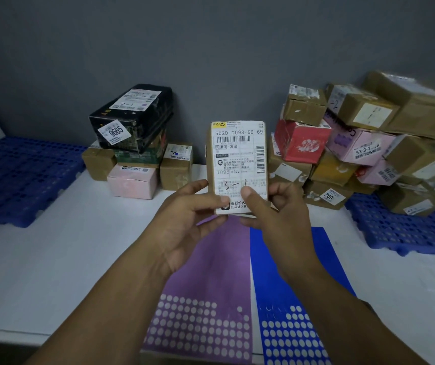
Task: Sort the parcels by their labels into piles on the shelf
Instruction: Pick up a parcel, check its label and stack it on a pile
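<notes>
Above the middle of the white shelf (53,259), a small parcel (237,154) is held upright with its label facing the camera. The left hand (184,217) and the right hand (271,214) each have a grip closed on its lower edge, thumbs on the label. This seems to be the reading step: the handwritten mark (233,184) looks like "3-1". Next the parcel needs the matching pile, and the grip must carry it there.

We see small brown parcel (237,154) held upright above shelf (53,259), white label facing us, "3-1" handwritten across lower part. Left hand (184,214) pinches lower left edge, right hand (271,209) lower right, thumb on label. We note left pile (132,143) against back wall: black box with "9665" sticker on top, pink and brown boxes beneath. Right heap (363,143): brown, red, pink boxes, tumbled, many tilted.
</notes>
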